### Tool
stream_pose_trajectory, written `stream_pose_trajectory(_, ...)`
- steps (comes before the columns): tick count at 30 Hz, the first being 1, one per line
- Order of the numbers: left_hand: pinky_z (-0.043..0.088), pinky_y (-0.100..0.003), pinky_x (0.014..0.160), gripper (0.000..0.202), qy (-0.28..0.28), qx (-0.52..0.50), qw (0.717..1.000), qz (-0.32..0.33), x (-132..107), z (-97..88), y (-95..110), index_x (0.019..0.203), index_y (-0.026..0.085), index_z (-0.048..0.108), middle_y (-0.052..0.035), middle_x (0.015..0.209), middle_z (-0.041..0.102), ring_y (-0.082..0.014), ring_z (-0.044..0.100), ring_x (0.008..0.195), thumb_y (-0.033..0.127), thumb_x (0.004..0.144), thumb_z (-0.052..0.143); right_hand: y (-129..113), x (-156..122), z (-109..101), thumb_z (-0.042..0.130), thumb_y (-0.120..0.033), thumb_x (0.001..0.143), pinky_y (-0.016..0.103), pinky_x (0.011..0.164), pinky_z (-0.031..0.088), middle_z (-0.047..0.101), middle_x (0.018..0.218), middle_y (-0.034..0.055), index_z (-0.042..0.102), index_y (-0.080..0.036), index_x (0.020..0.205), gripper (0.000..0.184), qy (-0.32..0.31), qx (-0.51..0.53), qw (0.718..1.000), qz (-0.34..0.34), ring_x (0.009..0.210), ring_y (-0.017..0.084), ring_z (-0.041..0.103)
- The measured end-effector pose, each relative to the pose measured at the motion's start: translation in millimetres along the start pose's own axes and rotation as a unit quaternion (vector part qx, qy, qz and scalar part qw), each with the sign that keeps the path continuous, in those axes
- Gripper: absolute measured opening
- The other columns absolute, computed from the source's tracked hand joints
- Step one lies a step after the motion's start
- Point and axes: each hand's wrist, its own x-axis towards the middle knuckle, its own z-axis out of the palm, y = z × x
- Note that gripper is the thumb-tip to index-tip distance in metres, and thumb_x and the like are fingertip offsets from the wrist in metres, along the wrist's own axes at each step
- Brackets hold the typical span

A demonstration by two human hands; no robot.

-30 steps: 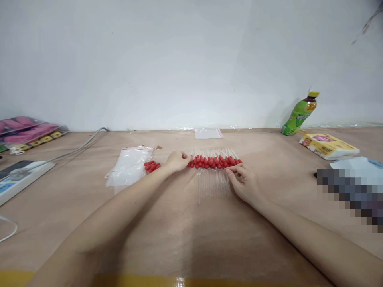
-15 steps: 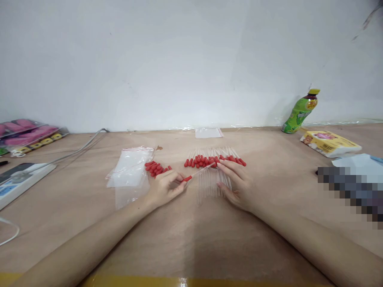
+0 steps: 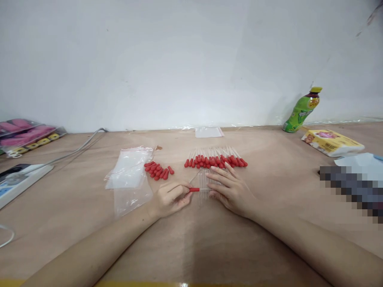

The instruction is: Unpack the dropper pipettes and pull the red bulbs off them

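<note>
My left hand (image 3: pixel 174 198) is closed in a pinch on a red rubber dropper bulb (image 3: pixel 194 189). From the bulb's right end a thin clear tube (image 3: pixel 204 189) runs level to my right hand (image 3: pixel 231 190), whose thumb and forefinger pinch its far end while the other fingers stretch forward. Beneath and beside the right hand lie several loose clear tubes (image 3: pixel 204 178), partly covered by it. Beyond them is a row of droppers with red bulbs (image 3: pixel 206 161), their tubes pointing away. Left of these lies a pile of loose red bulbs (image 3: pixel 157 170).
Clear zip bags (image 3: pixel 128 169) lie at the left, with another bag (image 3: pixel 209 132) by the wall. A power strip (image 3: pixel 20 183) with a cable is far left, near packaged pink items (image 3: pixel 26 135). At right are a green bottle (image 3: pixel 302 111) and a yellow tissue pack (image 3: pixel 332 142).
Both hands have come down toward me. The bulb and tube between them, slanted before, now lie level. The loose bulb pile is less covered by my left hand.
</note>
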Motion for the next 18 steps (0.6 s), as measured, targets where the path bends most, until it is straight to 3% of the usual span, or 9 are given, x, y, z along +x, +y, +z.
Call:
stream_pose_trajectory(4,0.049,-0.029,0.076,0.035,-0.042,0.0,0.999,-0.007,4.5,3.4,1.9,0.108,0.016,0.054,-0.0088,0.098,0.064,-0.0172,0.059,0.089,0.022,0.075,0.062,-2.7,0.9,1.9,0.053,-0.022,0.083,0.048,0.104,0.028,0.065,0.106,0.0033,0.064,-0.019,0.09,0.014,0.02,0.03,0.999,-0.005,0.114,0.02,0.049)
stream_pose_trajectory(9,0.043,-0.033,0.077,0.017,-0.065,0.044,0.997,0.025,7.0,8.7,0.8,0.094,0.02,0.06,-0.0026,0.09,0.067,-0.0163,0.058,0.084,0.023,0.077,0.06,-6.6,2.2,1.5,0.053,-0.02,0.082,0.048,0.103,0.031,0.067,0.099,0.0036,0.064,-0.018,0.094,0.016,0.025,0.058,0.998,-0.024,0.111,0.02,0.052)
stream_pose_trajectory(14,0.04,-0.032,0.079,0.012,-0.055,0.055,0.996,0.031,9.1,8.1,4.4,0.09,0.019,0.06,-0.0019,0.087,0.068,-0.0149,0.059,0.082,0.022,0.079,0.057,-7.8,0.8,4.2,0.052,-0.023,0.083,0.048,0.101,0.035,0.066,0.104,0.0073,0.06,-0.016,0.104,0.024,0.015,0.063,0.997,-0.032,0.112,0.022,0.051)
stream_pose_trajectory(18,0.038,-0.035,0.083,0.009,-0.093,0.067,0.993,0.033,13.9,4.5,8.2,0.087,0.018,0.06,-0.0025,0.086,0.068,-0.0164,0.058,0.085,0.021,0.082,0.053,-10.4,1.3,4.6,0.049,-0.015,0.083,0.044,0.099,0.04,0.067,0.099,0.008,0.061,-0.013,0.1,0.02,0.021,0.069,0.996,-0.057,0.103,0.02,0.058)
